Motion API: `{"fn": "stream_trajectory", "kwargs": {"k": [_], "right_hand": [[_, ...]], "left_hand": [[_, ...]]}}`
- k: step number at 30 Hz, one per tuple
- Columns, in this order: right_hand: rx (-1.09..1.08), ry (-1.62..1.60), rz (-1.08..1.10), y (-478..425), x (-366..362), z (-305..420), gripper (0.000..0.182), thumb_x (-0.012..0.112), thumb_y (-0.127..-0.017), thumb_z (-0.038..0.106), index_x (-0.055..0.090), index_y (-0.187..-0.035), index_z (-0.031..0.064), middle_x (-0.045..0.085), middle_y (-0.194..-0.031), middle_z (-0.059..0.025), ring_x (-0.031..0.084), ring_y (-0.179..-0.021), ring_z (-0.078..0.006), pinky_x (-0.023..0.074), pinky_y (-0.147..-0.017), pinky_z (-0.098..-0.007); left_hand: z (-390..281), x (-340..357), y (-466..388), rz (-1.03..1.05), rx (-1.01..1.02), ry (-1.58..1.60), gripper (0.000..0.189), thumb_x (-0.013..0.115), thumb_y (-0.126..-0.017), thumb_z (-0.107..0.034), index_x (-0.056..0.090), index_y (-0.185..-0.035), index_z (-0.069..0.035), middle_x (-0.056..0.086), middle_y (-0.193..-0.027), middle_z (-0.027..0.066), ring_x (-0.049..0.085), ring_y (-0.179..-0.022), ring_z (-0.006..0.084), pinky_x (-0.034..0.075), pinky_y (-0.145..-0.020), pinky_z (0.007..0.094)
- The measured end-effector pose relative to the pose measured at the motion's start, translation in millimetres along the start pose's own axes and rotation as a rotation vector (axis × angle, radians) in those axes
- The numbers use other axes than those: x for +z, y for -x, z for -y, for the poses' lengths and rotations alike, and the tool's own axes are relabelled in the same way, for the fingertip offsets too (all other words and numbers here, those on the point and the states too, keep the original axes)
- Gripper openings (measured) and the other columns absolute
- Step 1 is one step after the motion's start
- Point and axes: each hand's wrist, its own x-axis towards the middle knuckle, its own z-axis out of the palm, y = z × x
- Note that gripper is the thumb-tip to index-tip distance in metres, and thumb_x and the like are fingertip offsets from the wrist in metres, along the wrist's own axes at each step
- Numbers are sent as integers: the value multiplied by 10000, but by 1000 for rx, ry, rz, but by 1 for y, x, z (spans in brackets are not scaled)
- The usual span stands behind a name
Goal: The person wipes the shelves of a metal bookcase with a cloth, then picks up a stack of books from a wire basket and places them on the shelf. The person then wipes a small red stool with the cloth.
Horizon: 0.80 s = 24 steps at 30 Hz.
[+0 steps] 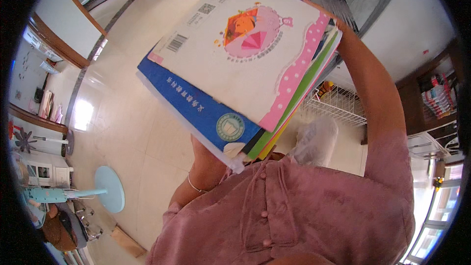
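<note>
A stack of books (235, 55) is held up in front of my chest, tilted. On top is a white paperback with a pink dotted border and a cartoon picture, its surface bearing writing and printed codes. Beneath it a blue textbook (191, 99) sticks out, with green, yellow and pink edges below. My left hand (198, 145) supports the stack from underneath; its fingers are hidden, and a thin bracelet circles the wrist. Along the far right edge of the stack lies my right hand (323, 9), mostly covered by the books.
Beyond the stack stands a grey metal-framed rack (368, 3) with blurred dark items. A white wire basket (340, 105) and a clear plastic bag (314, 140) are at right. A light-blue fan base (109, 189) stands on the tiled floor (147, 132) at left, near a cardboard piece (128, 241).
</note>
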Motion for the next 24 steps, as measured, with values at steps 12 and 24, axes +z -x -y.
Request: {"fn": "stream_trajectory", "kwargs": {"k": [12,24], "right_hand": [[133,630,-280,-1,66,66,620,581,-829,499,500,-1264,64,534,-1249,-118,524,-1116,-195,386,-986,-332],[235,915,-390,-22,81,115,634,574,-830,507,490,-1272,60,512,-1268,-125,502,-1138,-207,372,-996,-338]], "left_hand": [[-11,-2,-11,65,103,-450,429,744,-701,-122,532,-1056,-8,598,-970,86,588,-876,202,474,-739,301],[-11,-9,-29,3,361,-315,116,587,-710,-41,618,-820,-17,606,-807,124,544,-770,360,405,-712,444]]}}
